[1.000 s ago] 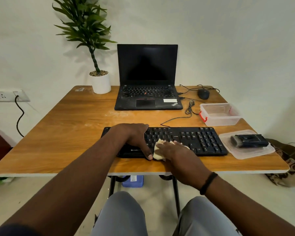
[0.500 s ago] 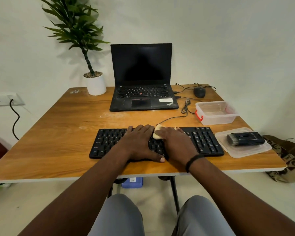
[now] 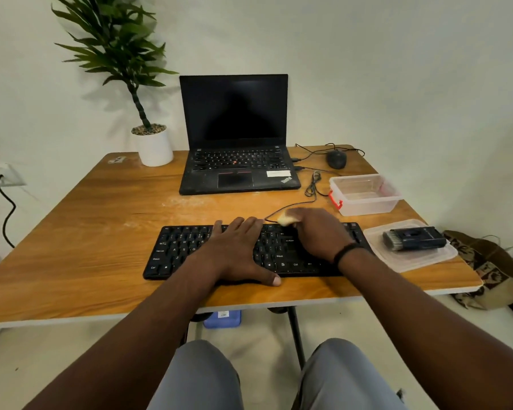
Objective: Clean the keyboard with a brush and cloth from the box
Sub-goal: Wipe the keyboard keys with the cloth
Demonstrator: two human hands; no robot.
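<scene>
A black keyboard [image 3: 178,250] lies near the front of the wooden table [image 3: 77,232]. My left hand [image 3: 237,250] rests flat on its middle, fingers spread, thumb at the front edge. My right hand [image 3: 317,232] is closed on a pale cream cloth [image 3: 285,219], pressing it against the keyboard's back edge, right of centre. Most of the cloth is hidden under the fingers. The black brush [image 3: 412,239] lies on the clear box lid [image 3: 397,261] to the keyboard's right. The clear plastic box [image 3: 365,195] with a red clasp stands behind the lid.
An open black laptop [image 3: 237,143] stands at the back centre, a potted plant [image 3: 154,146] to its left, a black mouse [image 3: 336,158] with loose cables to its right. A patterned bag [image 3: 486,270] lies on the floor at the right.
My right hand has carried the cloth from the keyboard's front edge up to its back edge and further right. My left hand has slid right to the keyboard's middle.
</scene>
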